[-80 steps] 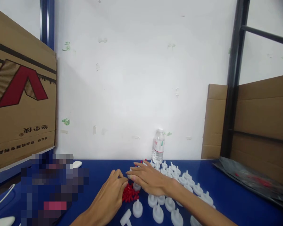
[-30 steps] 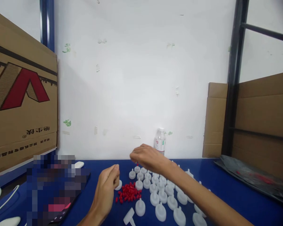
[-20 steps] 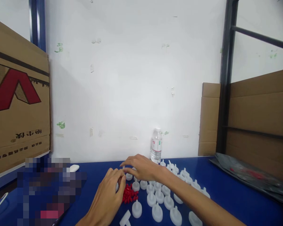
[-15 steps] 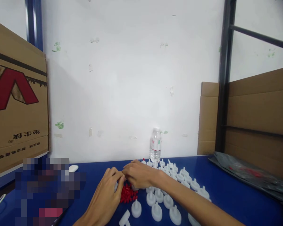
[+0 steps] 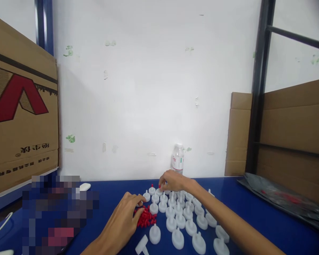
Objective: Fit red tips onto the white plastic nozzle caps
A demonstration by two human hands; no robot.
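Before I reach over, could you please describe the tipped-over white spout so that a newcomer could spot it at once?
On the blue table, find the pile of red caps beside the left hand. Just below that pile, at the picture's bottom edge, is the tipped-over white spout. It lies on its side, while the nearest white spout, to its right, stands upright.

The left hand (image 5: 126, 209) curls nearer; the right hand (image 5: 173, 180) stretches farther, apparently pinching.

White spouted pieces (image 5: 180, 222): mostly stood upright, clustered; one laid sideways; one far spout red-tipped | small red pieces (image 5: 146, 217): heaped loosely beside them
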